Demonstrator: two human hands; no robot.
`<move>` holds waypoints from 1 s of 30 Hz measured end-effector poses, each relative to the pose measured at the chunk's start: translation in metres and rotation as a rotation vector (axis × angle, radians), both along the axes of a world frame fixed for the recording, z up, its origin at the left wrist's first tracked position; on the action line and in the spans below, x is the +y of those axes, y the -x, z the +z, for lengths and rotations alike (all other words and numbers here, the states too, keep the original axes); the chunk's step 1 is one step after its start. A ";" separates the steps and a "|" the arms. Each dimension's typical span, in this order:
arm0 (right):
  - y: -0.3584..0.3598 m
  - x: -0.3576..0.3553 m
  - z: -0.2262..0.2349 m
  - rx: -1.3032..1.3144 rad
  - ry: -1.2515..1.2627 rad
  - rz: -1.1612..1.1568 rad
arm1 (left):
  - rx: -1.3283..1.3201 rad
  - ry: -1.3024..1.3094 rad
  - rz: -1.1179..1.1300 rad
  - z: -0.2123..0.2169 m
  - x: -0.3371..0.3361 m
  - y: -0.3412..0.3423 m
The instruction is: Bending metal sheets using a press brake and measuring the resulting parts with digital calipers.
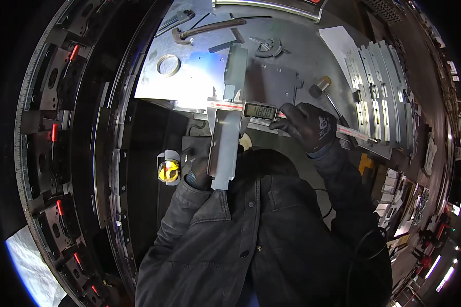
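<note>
My gloved right hand (pixel 310 125) is closed around the beam of a digital caliper (pixel 260 111) with a lit display. The caliper lies crosswise, its jaws on either side of a long, folded sheet-metal piece (pixel 226 140). That piece stretches from close to my chest toward the table, over its near edge. Its lower end is held by my left hand (pixel 201 171), whose fingers are partly hidden behind the metal.
A metal table (pixel 197 77) carries a hammer (pixel 210 28), a protractor (pixel 268 47), a ring-shaped roll (pixel 168 65) and a mallet (pixel 320 87). Several metal strips (pixel 379 92) are stacked at right. On the left runs a machine with red levers (pixel 54 132). A yellow-and-red device (pixel 169 170) is near my left arm.
</note>
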State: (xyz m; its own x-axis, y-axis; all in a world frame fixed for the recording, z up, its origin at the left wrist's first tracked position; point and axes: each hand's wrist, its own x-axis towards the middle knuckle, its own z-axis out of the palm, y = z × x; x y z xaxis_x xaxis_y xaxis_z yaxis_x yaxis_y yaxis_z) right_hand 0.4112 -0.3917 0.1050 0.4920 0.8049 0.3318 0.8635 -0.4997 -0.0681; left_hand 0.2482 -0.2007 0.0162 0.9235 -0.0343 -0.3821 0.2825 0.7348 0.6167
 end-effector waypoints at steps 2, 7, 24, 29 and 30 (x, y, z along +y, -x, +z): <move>0.000 0.001 0.004 -0.009 0.011 -0.008 | 0.003 0.003 -0.001 0.001 0.001 -0.003; 0.000 0.002 0.002 -0.017 0.015 -0.015 | 0.009 0.005 -0.001 0.004 0.003 0.000; 0.004 0.005 0.015 0.068 -0.003 0.052 | 0.023 0.162 0.223 0.036 -0.007 0.001; 0.008 0.001 0.011 0.054 0.002 0.116 | -0.051 0.259 0.195 0.025 -0.006 0.000; 0.012 0.000 0.015 0.067 -0.012 0.140 | -0.044 0.196 0.222 0.015 -0.004 0.003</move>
State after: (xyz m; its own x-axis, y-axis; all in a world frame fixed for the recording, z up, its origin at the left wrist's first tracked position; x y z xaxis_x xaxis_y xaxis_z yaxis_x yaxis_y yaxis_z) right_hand 0.3994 -0.3916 0.1198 0.3963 0.8637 0.3115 0.9181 -0.3732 -0.1332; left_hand 0.2454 -0.2046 0.0310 0.9323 0.1011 -0.3471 0.0774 0.8820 0.4648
